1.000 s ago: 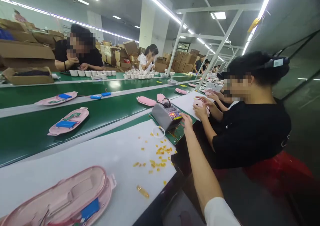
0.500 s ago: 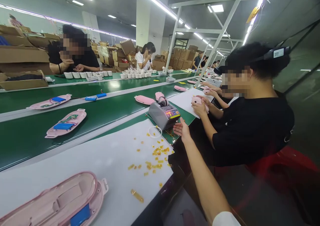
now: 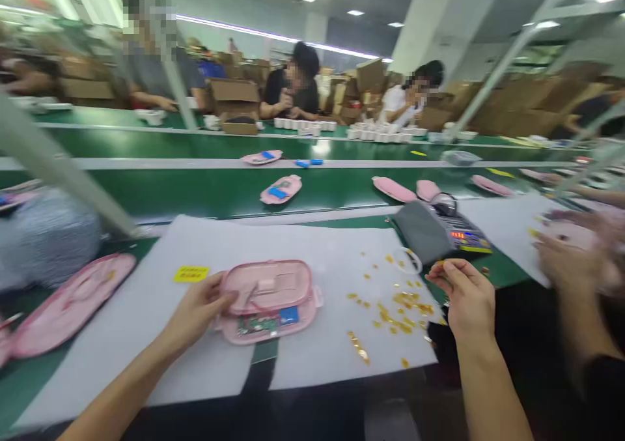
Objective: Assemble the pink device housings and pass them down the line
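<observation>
My left hand [image 3: 208, 301] grips the left end of a pink shell [image 3: 293, 275], thumb on top. That shell lies over a second pink shell [image 3: 307, 317], whose green circuit board [image 3: 258, 325] and blue battery [image 3: 289, 315] show along the near edge. My right hand [image 3: 466, 294] is raised at the right edge of the white sheet, thumb and forefinger pinched on a small piece of amber tape [image 3: 441, 265]. Just behind it stands a grey tape dispenser [image 3: 424, 232] with a lit red display. Amber tape pieces [image 3: 403, 314] lie scattered on the white sheet [image 3: 195, 356].
A yellow label [image 3: 191, 274] lies on the sheet. At left are a pink shell [image 3: 73, 304], a clear plastic bag [image 3: 53, 232] and a slanted metal post [image 3: 63, 167]. Pink shells rest on the green belt [image 3: 195, 190]. A co-worker's hands [image 3: 566, 252] are at the right.
The view has swung left. My left hand has come into view on the pink shell. My right hand has gone from spread fingers by the dispenser to a pinch on amber tape.
</observation>
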`<state>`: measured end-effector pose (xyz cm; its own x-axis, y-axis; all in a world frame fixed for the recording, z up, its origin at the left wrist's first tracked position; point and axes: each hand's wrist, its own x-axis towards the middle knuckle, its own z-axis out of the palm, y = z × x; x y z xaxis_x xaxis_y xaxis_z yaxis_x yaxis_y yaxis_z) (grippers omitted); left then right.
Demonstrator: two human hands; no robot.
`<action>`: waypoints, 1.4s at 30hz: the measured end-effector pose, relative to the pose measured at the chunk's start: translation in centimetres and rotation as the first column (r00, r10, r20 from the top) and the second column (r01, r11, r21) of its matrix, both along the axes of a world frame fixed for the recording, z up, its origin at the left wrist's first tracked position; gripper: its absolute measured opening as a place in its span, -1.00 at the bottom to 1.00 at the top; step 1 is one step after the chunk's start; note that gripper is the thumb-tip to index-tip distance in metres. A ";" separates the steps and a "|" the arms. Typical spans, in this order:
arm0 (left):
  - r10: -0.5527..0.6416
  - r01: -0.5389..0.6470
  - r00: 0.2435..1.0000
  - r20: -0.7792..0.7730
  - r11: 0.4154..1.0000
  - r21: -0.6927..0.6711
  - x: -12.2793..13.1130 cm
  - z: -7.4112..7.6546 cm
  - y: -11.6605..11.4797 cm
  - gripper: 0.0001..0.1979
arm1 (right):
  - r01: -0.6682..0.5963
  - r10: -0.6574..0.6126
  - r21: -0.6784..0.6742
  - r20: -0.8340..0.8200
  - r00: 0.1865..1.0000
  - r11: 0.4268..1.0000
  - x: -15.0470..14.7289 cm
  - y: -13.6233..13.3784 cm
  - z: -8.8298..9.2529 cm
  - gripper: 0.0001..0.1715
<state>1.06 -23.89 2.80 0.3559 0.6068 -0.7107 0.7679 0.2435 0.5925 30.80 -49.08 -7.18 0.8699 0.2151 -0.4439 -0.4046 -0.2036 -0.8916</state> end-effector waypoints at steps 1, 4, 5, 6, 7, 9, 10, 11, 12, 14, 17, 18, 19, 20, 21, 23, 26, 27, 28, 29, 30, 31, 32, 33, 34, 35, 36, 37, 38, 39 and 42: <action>0.051 -0.049 0.998 0.024 0.998 -0.050 -1.2 0.6 0.2 -0.41 | -0.188 0.184 0.049 0.084 0.979 0.981 -1.8 2.2 1.4 -0.78; 0.170 -0.147 0.978 0.119 0.972 -0.181 -2.5 1.1 0.5 -0.47 | -0.743 0.669 0.084 0.378 0.640 0.664 -7.7 9.8 5.7 -0.84; 0.195 -0.165 0.970 0.146 0.967 -0.195 -2.5 1.0 0.5 -0.49 | -0.851 0.751 0.042 0.448 0.484 0.523 -9.6 12.1 6.6 -0.84; 0.210 -0.172 0.961 0.178 0.963 -0.208 -2.4 0.7 0.5 -0.51 | -0.917 0.801 -0.019 0.495 0.337 0.397 -11.3 14.2 7.1 -0.84; 0.220 -0.173 0.952 0.211 0.960 -0.221 -2.3 0.5 0.4 -0.53 | -0.953 0.831 -0.089 0.517 0.205 0.290 -12.7 15.9 7.2 -0.84; 0.232 -0.168 0.935 0.269 0.956 -0.241 -2.4 0.1 0.2 -0.58 | -0.964 0.855 -0.221 0.518 0.011 0.147 -14.7 18.0 6.5 -0.83; 0.235 -0.166 0.928 0.288 0.955 -0.246 -2.5 -0.1 0.2 -0.60 | -0.956 0.854 -0.272 0.517 -0.049 0.111 -15.3 18.6 6.0 -0.83; 0.237 -0.164 0.923 0.302 0.955 -0.248 -2.6 -0.1 0.1 -0.62 | -0.946 0.850 -0.310 0.519 -0.089 0.091 -15.7 18.9 5.5 -0.84; 0.239 -0.163 0.919 0.314 0.955 -0.249 -2.8 -0.2 0.1 -0.63 | -0.939 0.843 -0.334 0.526 -0.113 0.083 -15.9 19.0 5.0 -0.84; 0.240 -0.161 0.912 0.333 0.956 -0.246 -3.0 -0.2 0.1 -0.64 | -0.929 0.828 -0.359 0.546 -0.131 0.091 -16.2 19.1 4.5 -0.85; 0.247 -0.165 0.902 0.354 0.955 -0.247 -3.3 -0.2 0.1 -0.62 | -0.915 0.825 -0.386 0.551 -0.128 0.115 -16.6 19.2 4.6 -0.85; 0.250 -0.167 0.899 0.359 0.955 -0.247 -3.3 -0.3 0.1 -0.62 | -0.913 0.831 -0.391 0.542 -0.127 0.116 -16.6 19.2 4.8 -0.85; 0.251 -0.167 0.897 0.363 0.955 -0.247 -3.4 -0.3 0.1 -0.63 | -0.914 0.840 -0.389 0.528 -0.122 0.112 -16.6 19.2 5.1 -0.84; 0.250 -0.166 0.896 0.366 0.955 -0.244 -3.5 -0.4 0.0 -0.64 | -0.920 0.851 -0.378 0.513 -0.113 0.106 -16.5 19.2 5.3 -0.83; 0.246 -0.164 0.897 0.368 0.957 -0.239 -3.6 -0.5 0.0 -0.64 | -0.927 0.862 -0.361 0.498 -0.100 0.100 -16.4 19.2 5.5 -0.82; 0.236 -0.160 0.898 0.371 0.961 -0.225 -3.8 -0.7 -0.1 -0.65 | -0.941 0.876 -0.325 0.476 -0.080 0.091 -16.0 19.1 5.9 -0.79; 0.210 -0.142 0.907 0.364 0.969 -0.204 -3.8 -0.9 -0.1 -0.70 | -0.941 0.875 -0.328 0.477 -0.089 0.083 -15.8 19.0 6.2 -0.77; 0.201 -0.135 0.912 0.357 0.970 -0.200 -3.8 -0.9 -0.1 -0.73 | -0.936 0.869 -0.344 0.483 -0.106 0.076 -15.9 19.0 6.1 -0.78; 0.192 -0.129 0.916 0.352 0.973 -0.193 -3.8 -0.9 -0.1 -0.77 | -0.929 0.861 -0.364 0.493 -0.126 0.073 -16.2 19.0 6.0 -0.79; 0.183 -0.124 0.918 0.352 0.975 -0.185 -3.7 -0.8 -0.1 -0.81 | -0.919 0.849 -0.387 0.508 -0.144 0.075 -16.4 19.0 5.9 -0.80; 0.178 -0.121 0.918 0.356 0.977 -0.176 -3.7 -0.8 -0.1 -0.84 | -0.907 0.837 -0.411 0.524 -0.157 0.087 -16.7 19.0 5.7 -0.81; 0.172 -0.119 0.917 0.359 0.979 -0.167 -3.7 -0.7 -0.1 -0.85 | -0.894 0.826 -0.435 0.539 -0.162 0.108 -17.0 19.1 5.6 -0.82; 0.166 -0.115 0.918 0.360 0.981 -0.159 -3.8 -0.7 -0.1 -0.85 | -0.880 0.820 -0.455 0.550 -0.159 0.135 -17.2 19.1 5.5 -0.84; 0.163 -0.113 0.921 0.355 0.981 -0.156 -3.8 -0.7 -0.1 -0.84 | -0.867 0.821 -0.471 0.552 -0.145 0.163 -17.3 19.2 5.4 -0.86; 0.165 -0.114 0.924 0.346 0.980 -0.161 -3.9 -0.7 -0.1 -0.82 | -0.854 0.835 -0.484 0.537 -0.116 0.193 -17.3 19.3 5.4 -0.86; 0.174 -0.122 0.925 0.336 0.978 -0.171 -4.0 -0.7 -0.2 -0.79 | -0.839 0.861 -0.497 0.504 -0.070 0.223 -17.1 19.5 5.4 -0.84; 0.189 -0.135 0.926 0.327 0.974 -0.180 -4.0 -0.8 -0.3 -0.75 | -0.827 0.891 -0.505 0.455 -0.011 0.248 -16.8 19.7 5.4 -0.79; 0.207 -0.153 0.925 0.320 0.971 -0.186 -4.1 -0.8 -0.3 -0.71 | -0.827 0.918 -0.499 0.393 0.049 0.258 -16.4 19.9 5.4 -0.74; 0.229 -0.175 0.922 0.313 0.966 -0.190 -4.1 -0.8 -0.4 -0.68 | -0.844 0.941 -0.475 0.324 0.096 0.249 -15.8 20.1 5.4 -0.72; 0.244 -0.192 0.919 0.309 0.963 -0.189 -4.1 -0.8 -0.4 -0.65 | -0.873 0.958 -0.432 0.260 0.120 0.226 -15.3 20.3 5.3 -0.73; 0.162 -0.137 0.935 0.316 0.985 -0.102 -3.9 -0.5 -0.2 -0.65 | -0.954 0.977 -0.265 0.194 0.088 0.139 -14.1 20.6 5.1 -0.89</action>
<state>-2.86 -24.10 2.35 0.4831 0.6188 -0.6195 0.4900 0.3952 0.7769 16.65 -28.44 -2.09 -0.0013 0.9514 -0.3079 0.4133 -0.2799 -0.8665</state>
